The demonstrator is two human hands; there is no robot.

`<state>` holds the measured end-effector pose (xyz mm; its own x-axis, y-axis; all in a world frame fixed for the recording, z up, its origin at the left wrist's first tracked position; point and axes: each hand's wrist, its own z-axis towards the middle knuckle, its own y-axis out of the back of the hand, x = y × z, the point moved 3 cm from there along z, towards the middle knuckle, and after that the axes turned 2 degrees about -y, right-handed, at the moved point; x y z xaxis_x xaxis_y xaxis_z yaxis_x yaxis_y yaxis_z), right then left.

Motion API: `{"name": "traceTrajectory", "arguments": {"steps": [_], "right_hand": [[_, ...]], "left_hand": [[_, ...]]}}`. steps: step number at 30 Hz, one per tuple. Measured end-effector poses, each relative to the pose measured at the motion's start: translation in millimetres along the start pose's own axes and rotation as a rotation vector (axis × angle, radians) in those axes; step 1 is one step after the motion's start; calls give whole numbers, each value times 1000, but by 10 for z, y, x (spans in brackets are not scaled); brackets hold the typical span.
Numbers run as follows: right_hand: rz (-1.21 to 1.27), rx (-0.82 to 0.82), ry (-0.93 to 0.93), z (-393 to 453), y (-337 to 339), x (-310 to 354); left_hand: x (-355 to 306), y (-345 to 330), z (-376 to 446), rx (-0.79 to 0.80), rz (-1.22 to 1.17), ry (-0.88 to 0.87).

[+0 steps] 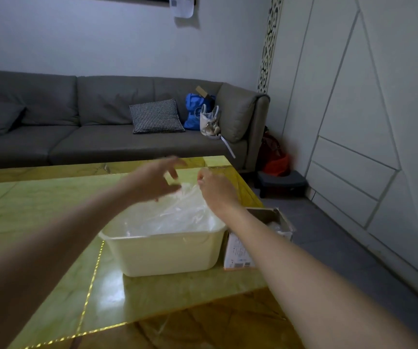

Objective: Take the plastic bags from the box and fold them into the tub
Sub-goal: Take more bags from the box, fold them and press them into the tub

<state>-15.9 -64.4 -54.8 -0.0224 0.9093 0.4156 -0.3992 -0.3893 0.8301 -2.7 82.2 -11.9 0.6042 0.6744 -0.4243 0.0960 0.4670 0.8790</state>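
I am holding a clear bag (177,210) over the cream tub (167,253) on the green table (39,210). My right hand (215,190) is pinching the bag's top edge. My left hand (152,180) is blurred, fingers loosely spread just above the plastic, grasping nothing. The box (260,238) is sitting just right of the tub.

Print on the box (238,253) is illegible.
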Motion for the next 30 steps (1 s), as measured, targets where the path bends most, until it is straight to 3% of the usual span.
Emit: {"name": "traceTrajectory", "arguments": {"steps": [3,6,9,12,14,17,19,21,23,25,27,30], "right_hand": [[-165,37,149,40,-84,91],[-316,126,283,44,-179,141],[-347,133,264,93,-132,200],[-276,130,304,138,-8,332],[-224,373,290,97,-33,355],[-450,765,149,-82,-147,237],[-485,840,101,-149,-161,156],[-314,735,111,-147,-51,134],[-88,526,100,-104,178,110],[-27,320,85,-76,436,19],[-70,216,16,-92,592,-159],[-73,333,-153,-253,611,-468]], "left_hand": [[66,-371,-4,431,148,104],[339,-589,13,590,135,300],[536,-694,70,640,126,414],[612,-698,109,615,155,417],[650,-716,125,613,206,394],[648,-733,93,616,345,372],[561,-644,58,572,415,315],[411,-502,63,433,447,211],[242,-382,104,223,429,118],[29,-348,140,68,382,27],[-225,-415,144,61,332,-95],[-579,-608,96,181,295,-264]]}}
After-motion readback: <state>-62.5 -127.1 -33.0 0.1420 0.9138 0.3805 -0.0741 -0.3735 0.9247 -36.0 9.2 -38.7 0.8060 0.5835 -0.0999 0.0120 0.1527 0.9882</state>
